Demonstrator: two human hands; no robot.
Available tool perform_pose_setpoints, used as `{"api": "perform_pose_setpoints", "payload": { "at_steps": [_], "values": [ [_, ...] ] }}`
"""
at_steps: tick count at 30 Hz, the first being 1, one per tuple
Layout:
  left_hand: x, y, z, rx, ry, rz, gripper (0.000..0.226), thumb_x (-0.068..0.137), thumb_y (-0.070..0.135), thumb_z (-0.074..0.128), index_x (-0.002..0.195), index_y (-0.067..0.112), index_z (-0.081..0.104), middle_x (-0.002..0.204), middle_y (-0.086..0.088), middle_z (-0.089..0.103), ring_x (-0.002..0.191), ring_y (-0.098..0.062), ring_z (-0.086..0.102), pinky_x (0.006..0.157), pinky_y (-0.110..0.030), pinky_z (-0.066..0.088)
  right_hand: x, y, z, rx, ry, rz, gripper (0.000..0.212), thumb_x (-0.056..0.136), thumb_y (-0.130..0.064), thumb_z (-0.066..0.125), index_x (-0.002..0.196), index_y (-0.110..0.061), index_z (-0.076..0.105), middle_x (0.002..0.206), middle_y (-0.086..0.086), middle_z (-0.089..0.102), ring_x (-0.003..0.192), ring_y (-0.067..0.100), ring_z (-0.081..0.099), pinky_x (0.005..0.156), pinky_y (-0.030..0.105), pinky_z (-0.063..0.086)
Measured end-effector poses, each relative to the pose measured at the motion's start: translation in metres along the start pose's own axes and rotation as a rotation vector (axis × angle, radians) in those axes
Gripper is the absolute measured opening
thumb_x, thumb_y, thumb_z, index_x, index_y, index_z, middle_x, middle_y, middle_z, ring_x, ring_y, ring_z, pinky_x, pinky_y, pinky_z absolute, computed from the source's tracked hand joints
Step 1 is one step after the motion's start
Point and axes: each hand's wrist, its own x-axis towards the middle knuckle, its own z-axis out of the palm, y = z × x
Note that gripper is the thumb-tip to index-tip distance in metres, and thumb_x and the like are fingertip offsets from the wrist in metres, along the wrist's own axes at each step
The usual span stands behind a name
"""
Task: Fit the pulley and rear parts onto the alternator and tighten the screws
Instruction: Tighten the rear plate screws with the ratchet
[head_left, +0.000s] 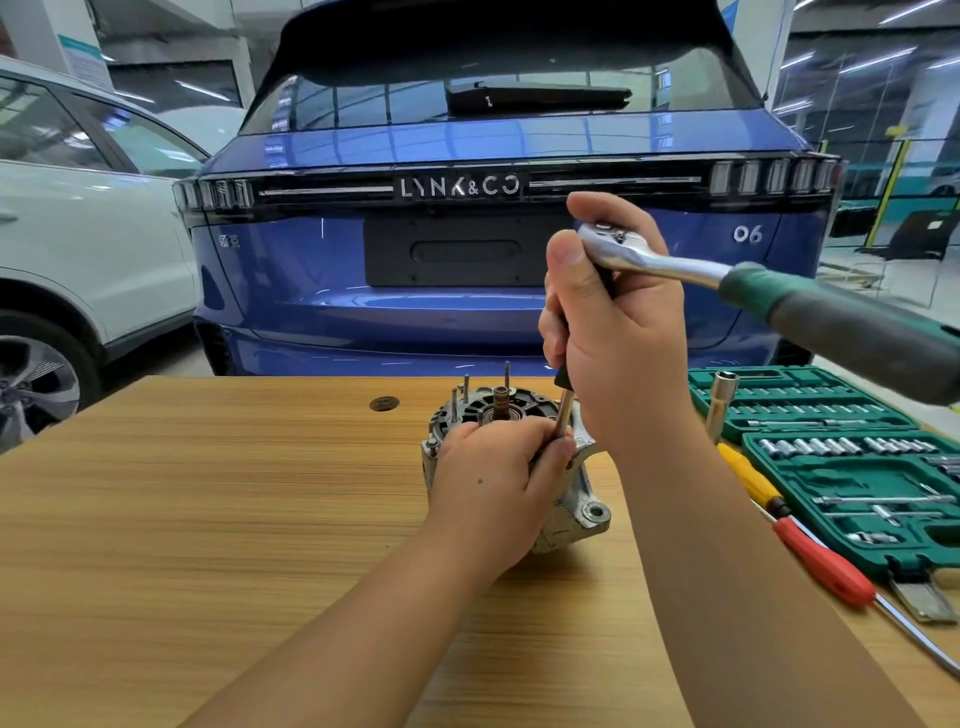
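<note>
A blue car (498, 260) fills the background, its tailgate facing the camera, with a white car (78, 249) beside it on the left. In front of them a wooden desk (208, 519) spans the lower half of the view. At its right edge lies an open green socket case (852, 467), its rows of sockets showing; one long socket (719, 405) stands upright at the case's near-left corner. Just beside the case, a yellow-handled screwdriver (748, 480) and a red-handled screwdriver (826, 564) lie end to end along the desk.

The alternator (550, 467) sits near the middle of the desk, rear face up, with its shaft and bearing in the centre and several thin studs (507, 373) standing above the housing. A mounting ear with a round hole juts out at its lower right.

The person's left hand (493, 478) rests on the front of the alternator, its fingers (558, 447) pinching the lower end of a slim metal extension bar (565, 415) that stands upright at the alternator's right rim. The right hand (618, 322) is raised above it, fingers curled shut around the head end of a ratchet wrench (675, 265) and the black piece under it. The wrench's chrome head shows above the thumb, and its green and grey handle reaches out to the right, over the socket case.
</note>
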Motion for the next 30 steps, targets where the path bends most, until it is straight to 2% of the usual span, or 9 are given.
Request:
{"api": "perform_pose_setpoints", "payload": {
  "at_steps": [8,12,14,16,17,21,24,27,30],
  "values": [
    [-0.003,0.001,-0.009,-0.103,-0.087,-0.038,0.032,0.101,0.046,0.041,0.109,0.035,0.070,0.087,0.022,0.068,0.091,0.004,0.055,0.107,-0.041,0.032,0.002,-0.008,-0.006,0.016,0.009,-0.014,0.012,0.103,-0.009,0.052,0.114,-0.014,0.052,0.070,0.002,0.047,0.047,0.014,0.040,0.043,0.026,0.038],
    [-0.002,-0.001,-0.014,-0.293,-0.164,-0.168,0.041,0.093,0.055,0.031,0.124,0.047,0.058,0.114,0.025,0.065,0.125,-0.006,0.048,0.109,-0.046,0.039,0.004,-0.015,-0.007,-0.031,0.009,-0.082,0.012,0.102,-0.011,0.055,0.113,-0.015,0.052,0.070,-0.001,0.049,0.047,0.016,0.042,0.044,0.028,0.038],
    [-0.003,0.000,-0.018,-0.321,-0.164,-0.160,0.028,0.096,0.052,0.031,0.111,0.056,0.054,0.114,0.035,0.061,0.137,0.001,0.035,0.121,-0.047,0.025,0.004,-0.017,-0.005,-0.061,0.000,-0.093,0.013,0.101,-0.013,0.056,0.113,-0.016,0.052,0.068,-0.003,0.049,0.046,0.018,0.041,0.043,0.029,0.037],
    [-0.006,0.004,-0.024,-0.256,-0.079,-0.052,0.028,0.100,0.046,0.032,0.104,0.052,0.059,0.103,0.041,0.061,0.123,0.027,0.029,0.122,-0.033,0.004,0.003,-0.017,-0.004,-0.073,-0.002,-0.083,0.014,0.100,-0.014,0.057,0.112,-0.017,0.052,0.068,-0.004,0.050,0.046,0.019,0.041,0.043,0.029,0.037],
    [-0.006,0.004,-0.028,-0.239,0.009,0.007,0.030,0.101,0.044,0.033,0.102,0.045,0.063,0.100,0.035,0.065,0.116,0.027,0.039,0.120,-0.028,0.005,0.003,-0.016,-0.004,-0.073,0.002,-0.078,0.013,0.100,-0.014,0.058,0.112,-0.018,0.053,0.069,-0.004,0.050,0.046,0.019,0.041,0.043,0.029,0.037],
    [0.009,-0.008,-0.045,-0.282,0.222,-0.090,0.031,0.101,0.044,0.035,0.104,0.039,0.066,0.101,0.029,0.065,0.103,0.013,0.055,0.105,-0.035,0.040,0.003,-0.015,-0.006,-0.063,0.004,-0.073,0.013,0.101,-0.011,0.057,0.113,-0.014,0.053,0.068,0.000,0.049,0.047,0.017,0.042,0.044,0.026,0.038],
    [0.021,-0.030,-0.053,-0.325,0.098,-0.289,0.036,0.105,0.050,0.027,0.119,0.041,0.060,0.107,0.032,0.060,0.102,0.021,0.048,0.085,-0.018,0.037,0.003,-0.014,-0.008,-0.069,-0.010,-0.076,0.012,0.101,-0.012,0.056,0.113,-0.015,0.053,0.066,0.000,0.048,0.046,0.016,0.042,0.044,0.028,0.038],
    [0.021,-0.053,-0.051,-0.433,-0.089,-0.436,0.052,0.104,0.059,0.018,0.130,0.038,0.057,0.120,0.029,0.057,0.109,0.017,0.045,0.095,-0.024,0.029,0.003,-0.013,-0.008,-0.075,-0.014,-0.073,0.012,0.101,-0.015,0.057,0.111,-0.021,0.055,0.064,-0.004,0.050,0.046,0.016,0.043,0.044,0.028,0.038],
    [0.014,-0.068,-0.047,-0.372,-0.181,-0.417,0.062,0.101,0.065,0.013,0.139,0.036,0.053,0.127,0.027,0.055,0.118,0.008,0.046,0.099,-0.025,0.029,0.003,-0.012,-0.007,-0.095,-0.017,-0.078,0.011,0.101,-0.018,0.059,0.109,-0.024,0.056,0.063,-0.004,0.052,0.046,0.015,0.045,0.044,0.027,0.039]
  ]
}}
